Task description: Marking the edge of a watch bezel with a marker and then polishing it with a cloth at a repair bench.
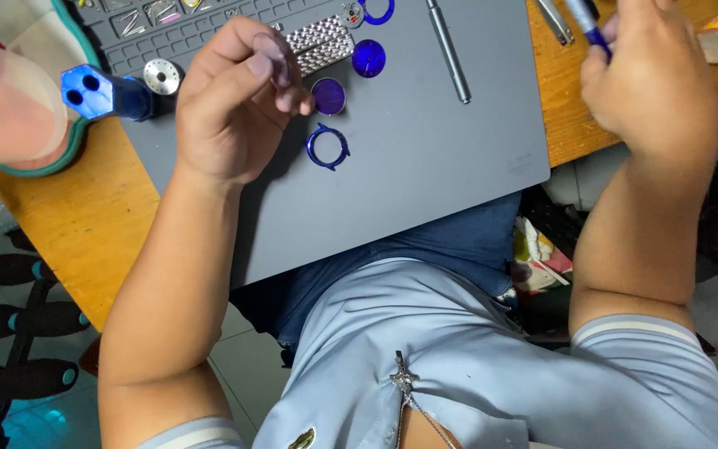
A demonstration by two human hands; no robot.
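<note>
Upper left of centre, our left hand (pixel 230 100) pinches a small clear round lens (pixel 276 60) between thumb and fingers, above the grey mat (pixel 425 158) on the table (pixel 85 208); a blue ring (pixel 327 146) and a blue disc (pixel 328 96) lie just beside it. At the upper right, our right hand (pixel 650 83) is closed on a blue-tipped pen-like tool (pixel 589 27); a metal rod (pixel 448 50) lies on the mat between the hands.
</note>
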